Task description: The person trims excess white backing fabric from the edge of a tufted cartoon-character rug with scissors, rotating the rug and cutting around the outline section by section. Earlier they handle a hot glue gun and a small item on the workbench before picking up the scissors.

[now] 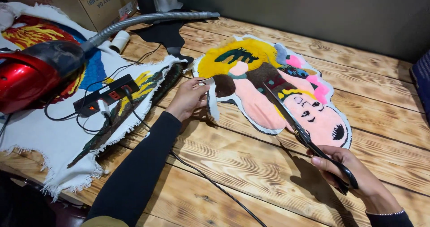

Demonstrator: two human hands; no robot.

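Meanwhile, we see left hand (188,98) pinching loose white strip (212,100) at rug (268,88) edge; right hand (354,175) grips scissors (304,135), blades nearly closed over pile. Risk: slip snips pink tufts.

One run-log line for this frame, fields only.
left hand: pinching white backing strip | right hand: holding scissors, blades over tufted rug | surface: wooden table | nearby: red vacuum, power strip
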